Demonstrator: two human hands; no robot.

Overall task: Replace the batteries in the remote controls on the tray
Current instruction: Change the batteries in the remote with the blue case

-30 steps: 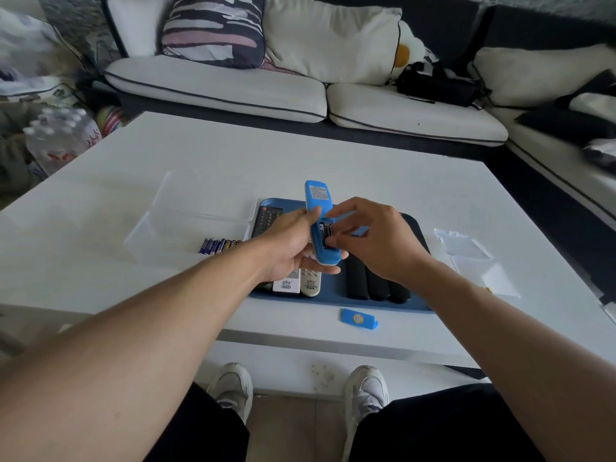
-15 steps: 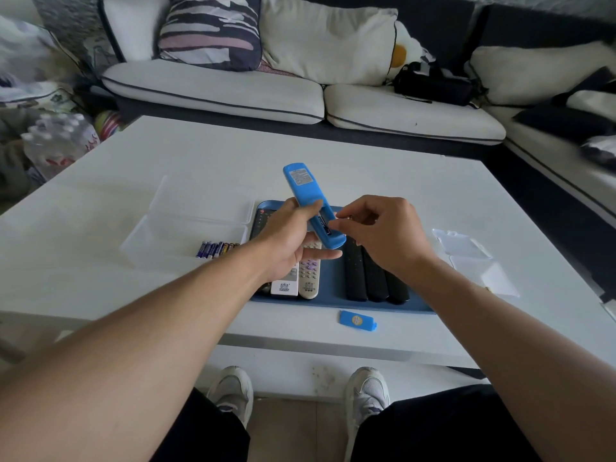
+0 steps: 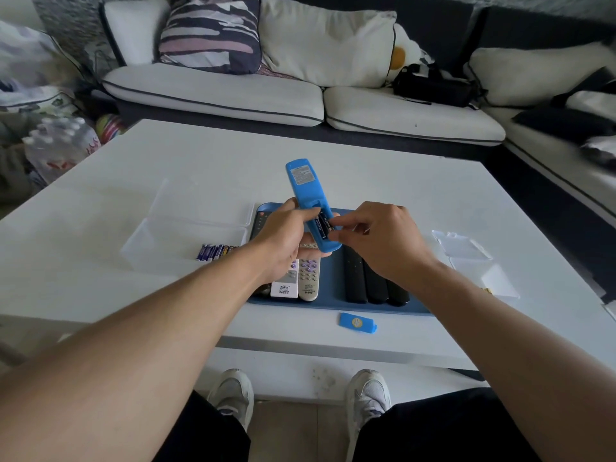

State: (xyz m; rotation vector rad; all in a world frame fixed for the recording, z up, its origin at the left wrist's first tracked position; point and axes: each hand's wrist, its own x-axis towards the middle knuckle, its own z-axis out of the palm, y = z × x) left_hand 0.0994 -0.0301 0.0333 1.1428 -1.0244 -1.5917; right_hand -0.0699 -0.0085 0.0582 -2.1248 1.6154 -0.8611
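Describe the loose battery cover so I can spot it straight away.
Start at the blue tray of remotes on the white table. Just past the tray's near edge, toward the person, lies the battery cover flat on the tabletop. It is a small blue rectangle with a round yellow sticker, the only blue piece off the tray.

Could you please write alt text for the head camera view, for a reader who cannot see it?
A person's left hand holds a blue remote back-up over a blue tray of remotes, while the right hand works at a battery in its open compartment. The blue battery cover lies on the white table, and spare batteries sit in a clear box at left.
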